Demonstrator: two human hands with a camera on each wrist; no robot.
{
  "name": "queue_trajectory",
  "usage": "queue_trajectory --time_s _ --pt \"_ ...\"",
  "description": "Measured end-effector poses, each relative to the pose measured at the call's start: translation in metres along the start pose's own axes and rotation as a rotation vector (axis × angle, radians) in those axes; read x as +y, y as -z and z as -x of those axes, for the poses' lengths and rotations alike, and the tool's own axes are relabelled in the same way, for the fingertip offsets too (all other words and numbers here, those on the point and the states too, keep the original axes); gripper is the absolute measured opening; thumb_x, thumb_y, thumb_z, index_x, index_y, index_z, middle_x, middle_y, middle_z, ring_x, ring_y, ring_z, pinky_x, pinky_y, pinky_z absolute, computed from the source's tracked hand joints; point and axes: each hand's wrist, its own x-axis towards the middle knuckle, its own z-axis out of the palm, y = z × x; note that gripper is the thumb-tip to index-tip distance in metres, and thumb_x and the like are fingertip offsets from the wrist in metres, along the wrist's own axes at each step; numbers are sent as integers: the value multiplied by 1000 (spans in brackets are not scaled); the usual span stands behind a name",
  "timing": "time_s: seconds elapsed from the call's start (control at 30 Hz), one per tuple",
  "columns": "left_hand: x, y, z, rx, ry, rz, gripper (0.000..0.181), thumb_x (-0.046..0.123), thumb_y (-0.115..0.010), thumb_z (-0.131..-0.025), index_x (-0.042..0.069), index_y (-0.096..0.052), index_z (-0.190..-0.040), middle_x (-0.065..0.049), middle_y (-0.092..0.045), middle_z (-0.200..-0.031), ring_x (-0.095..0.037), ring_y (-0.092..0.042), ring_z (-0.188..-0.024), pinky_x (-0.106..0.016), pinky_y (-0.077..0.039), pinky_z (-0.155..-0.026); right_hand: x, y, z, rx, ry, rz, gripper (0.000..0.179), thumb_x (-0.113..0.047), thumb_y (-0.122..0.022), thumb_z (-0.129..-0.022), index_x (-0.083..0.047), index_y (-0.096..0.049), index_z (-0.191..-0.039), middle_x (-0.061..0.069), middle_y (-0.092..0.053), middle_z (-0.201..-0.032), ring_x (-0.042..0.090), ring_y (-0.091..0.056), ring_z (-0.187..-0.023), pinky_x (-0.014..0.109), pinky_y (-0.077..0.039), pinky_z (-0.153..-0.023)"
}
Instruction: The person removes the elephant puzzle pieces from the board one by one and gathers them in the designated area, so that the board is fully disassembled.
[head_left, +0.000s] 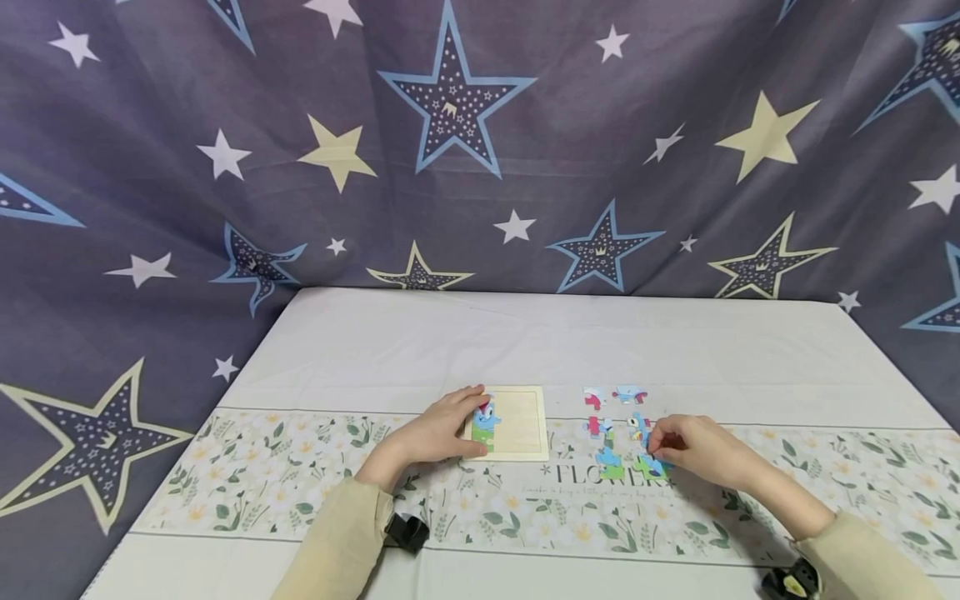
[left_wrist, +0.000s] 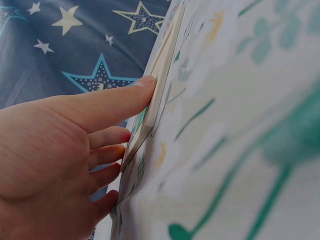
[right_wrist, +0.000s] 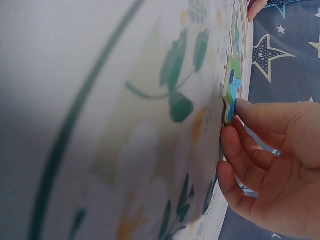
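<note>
A light wooden puzzle board (head_left: 544,425) lies flat on the table. Blue, green and red puzzle pieces (head_left: 486,423) fill its left strip, while bare wood shows on the right. My left hand (head_left: 431,429) rests at the board's left side, thumb on the near rim and fingers spread along the left and far side. To the right lie several loose puzzle pieces (head_left: 610,461) in two rough columns. My right hand (head_left: 697,450) is at the right column, its thumb and fingertips pinching the edge of a blue and green puzzle piece (right_wrist: 231,95). Those fingers partly hide the piece in the head view.
A white cloth with a floral band (head_left: 300,454) covers the table (head_left: 570,342). Printed lettering runs beneath the loose pieces. Behind the table hangs a dark curtain (head_left: 465,200) with stars. A black wrist device (head_left: 407,532) sits at the left sleeve, another (head_left: 791,579) at the right.
</note>
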Motion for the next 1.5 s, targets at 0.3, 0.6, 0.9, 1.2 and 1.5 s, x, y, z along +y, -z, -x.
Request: queue_trajectory --time_s 0.3,0.6,0.9,1.2,1.5 --pt "2 2 1 -2 2 2 75 32 -66 -81 7 -31 -142 -9 -19 -151 -30 -14 -138 -51 -17 -109 3 1 1 -1 25 -22 7 -8 -59 -87 -13 -60 -83 -7 -59 -79 -1 -52 -68 20 -46 -59" --pt "4 1 1 -11 4 5 74 31 -66 -81 6 -31 -142 -10 -20 -151 -31 -14 -138 -52 -16 -109 0 2 1 8 20 -32 7 -14 -61 -87 -8 -60 -84 -6 -59 -77 1 -50 -65 21 -44 -56" --pt "1 1 1 -6 0 9 75 32 -66 -82 6 -30 -142 -11 -19 -151 -32 -14 -138 -52 -17 -109 -18 15 -22 55 25 32 6 -15 -58 -89 -12 -62 -85 -3 -59 -74 7 -50 -59 22 -41 -51" --pt "1 4 3 -10 9 40 73 31 -66 -83 8 -30 -143 -11 -13 -152 -33 -11 -138 -54 -20 -107 -38 11 -57 54 38 35 12 -15 -53 -92 -11 -64 -89 0 -63 -78 9 -50 -59 25 -42 -54" --pt "-1 1 1 -10 10 59 74 32 -67 -82 9 -31 -142 -12 -13 -151 -33 -12 -138 -54 -21 -106 -55 2 -90 50 41 -6 11 -14 -55 -90 -8 -64 -89 4 -63 -76 10 -51 -58 26 -43 -55"
